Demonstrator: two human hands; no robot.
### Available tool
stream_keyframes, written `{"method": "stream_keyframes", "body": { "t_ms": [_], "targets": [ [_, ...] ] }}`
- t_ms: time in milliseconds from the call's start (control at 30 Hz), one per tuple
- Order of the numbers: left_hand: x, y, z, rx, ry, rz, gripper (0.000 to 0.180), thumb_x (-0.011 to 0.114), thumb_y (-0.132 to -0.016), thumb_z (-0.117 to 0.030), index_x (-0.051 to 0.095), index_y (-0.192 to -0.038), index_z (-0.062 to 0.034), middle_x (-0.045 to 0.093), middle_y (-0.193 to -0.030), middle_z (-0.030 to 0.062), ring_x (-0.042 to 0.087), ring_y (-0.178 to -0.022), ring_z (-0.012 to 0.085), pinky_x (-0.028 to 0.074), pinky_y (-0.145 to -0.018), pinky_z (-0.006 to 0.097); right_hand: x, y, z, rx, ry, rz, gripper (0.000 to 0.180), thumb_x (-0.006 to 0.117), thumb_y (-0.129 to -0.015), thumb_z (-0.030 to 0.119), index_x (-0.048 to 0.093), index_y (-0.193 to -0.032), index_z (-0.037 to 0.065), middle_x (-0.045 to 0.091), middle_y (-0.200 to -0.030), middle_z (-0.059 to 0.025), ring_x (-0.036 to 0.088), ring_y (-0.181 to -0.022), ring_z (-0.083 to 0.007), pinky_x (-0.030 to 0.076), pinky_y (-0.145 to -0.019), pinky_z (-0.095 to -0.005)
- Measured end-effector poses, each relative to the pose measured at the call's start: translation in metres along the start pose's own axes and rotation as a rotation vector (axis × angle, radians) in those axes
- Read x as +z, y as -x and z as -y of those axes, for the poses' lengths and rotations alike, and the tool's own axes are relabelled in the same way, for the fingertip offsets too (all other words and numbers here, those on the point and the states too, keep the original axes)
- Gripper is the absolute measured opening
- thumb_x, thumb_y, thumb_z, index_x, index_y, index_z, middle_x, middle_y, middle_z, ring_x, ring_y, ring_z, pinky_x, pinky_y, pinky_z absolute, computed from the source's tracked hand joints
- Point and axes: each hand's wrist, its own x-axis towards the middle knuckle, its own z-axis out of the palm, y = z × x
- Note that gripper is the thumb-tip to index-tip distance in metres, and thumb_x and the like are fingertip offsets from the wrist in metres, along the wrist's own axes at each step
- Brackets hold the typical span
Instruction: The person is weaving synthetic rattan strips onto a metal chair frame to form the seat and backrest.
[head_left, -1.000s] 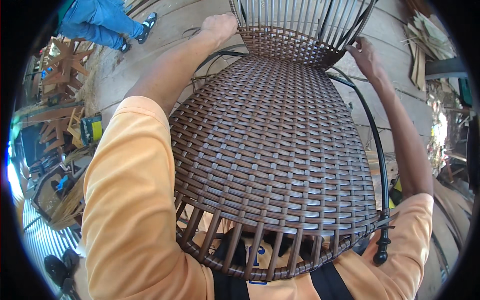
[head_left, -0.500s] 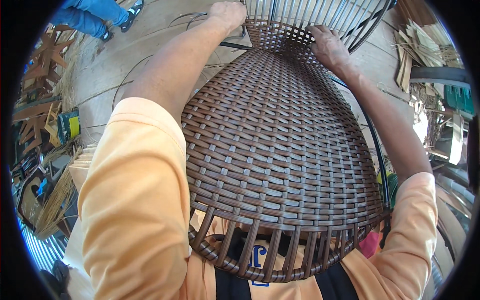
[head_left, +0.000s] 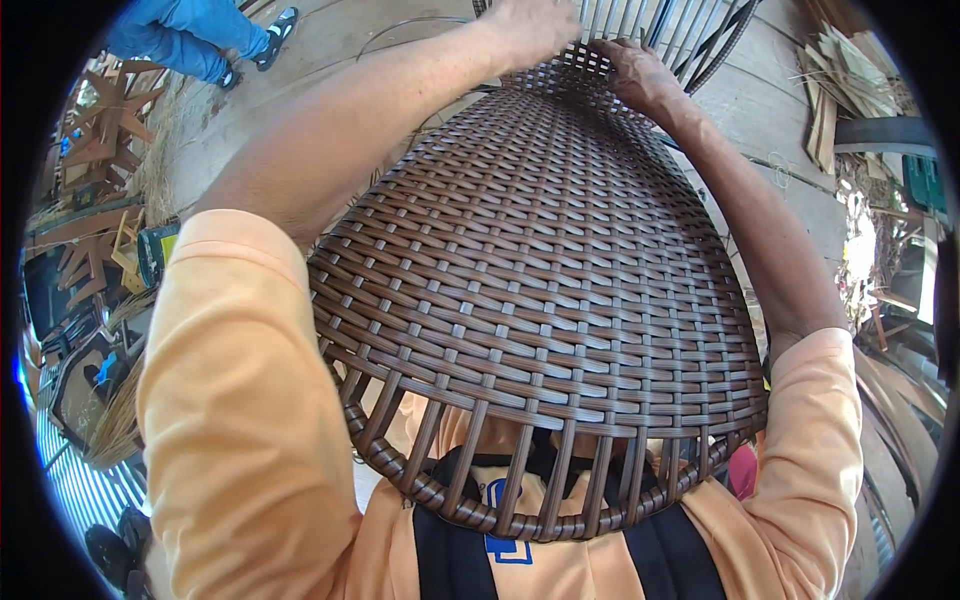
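Woven panel (head_left: pixel 540 270) = ref, set in front of torso, near end agst shirt. Main field looks fully woven. At panel's near end: rim (head_left: pixel 480 515) wrapped, bare slats (head_left: pixel 558 475) left unfilled, poss. by design. At panel's far end: approx. only a narrow woven band (head_left: pixel 577 64) done; strands (head_left: pixel 660 20) beyond unfilled, so most weaving there judged left. R hand (head_left: pixel 642 80) set on far band, fingers bent; grip can't be confirmed. L hand (head_left: pixel 540 35) held over panel's far end, blurred; finger state can't be told.
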Motion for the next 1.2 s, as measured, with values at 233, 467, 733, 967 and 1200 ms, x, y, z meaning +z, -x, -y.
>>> {"method": "stream_keyframes", "body": {
  "t_ms": [233,467,733,967,1200],
  "targets": [
    [0.036,0.005,-0.003,-0.059,0.282,-0.041,0.038,0.047,-0.078,-0.008,0.052,-0.116,-0.0037,0.055,-0.109,0.0150,0.052,-0.102,0.0321,0.043,-0.088,0.041,0.008,-0.003,-0.007,-0.072,-0.004,-0.034,0.040,0.046,-0.077,0.003,0.054,-0.115,0.006,0.060,-0.108,-0.0184,0.056,-0.103,-0.0335,0.042,-0.092,-0.0405],
    [0.027,-0.004,-0.008,-0.094,0.379,0.009,0.024,0.048,-0.076,-0.006,0.058,-0.097,-0.0027,0.059,-0.096,0.0172,0.056,-0.095,0.0344,0.046,-0.079,0.043,0.013,-0.015,-0.029,-0.155,0.080,0.067,0.033,0.055,-0.074,0.015,0.061,-0.106,0.006,0.063,-0.097,-0.0180,0.062,-0.080,-0.0260,0.050,-0.068,-0.0362],
    [0.032,0.007,-0.020,-0.070,0.163,-0.230,0.021,0.045,-0.082,-0.009,0.057,-0.097,-0.0022,0.060,-0.094,0.0183,0.057,-0.092,0.0349,0.047,-0.079,0.042,-0.001,-0.005,-0.038,-0.146,-0.167,0.024,0.044,0.042,-0.077,0.000,0.053,-0.120,0.006,0.061,-0.109,-0.0163,0.057,-0.104,-0.0279,0.044,-0.093,-0.0361],
    [0.034,-0.012,-0.018,-0.113,0.226,0.031,0.038,0.047,-0.076,0.001,0.055,-0.112,-0.0065,0.056,-0.109,0.0102,0.054,-0.105,0.0285,0.044,-0.089,0.040,-0.041,0.017,-0.127,0.043,-0.222,0.115,0.032,0.043,-0.080,0.001,0.060,-0.108,-0.001,0.064,-0.104,-0.0150,0.062,-0.097,-0.0217,0.046,-0.090,-0.0319],
    [0.029,-0.009,-0.016,-0.114,0.228,0.059,0.037,0.046,-0.078,0.000,0.055,-0.114,-0.0063,0.057,-0.109,0.0122,0.056,-0.102,0.0298,0.045,-0.089,0.040,-0.036,0.047,-0.060,0.061,0.102,0.171,0.038,0.041,-0.080,-0.003,0.054,-0.115,0.003,0.058,-0.110,-0.0173,0.053,-0.106,-0.0301,0.040,-0.095,-0.0384]
  ]
}}
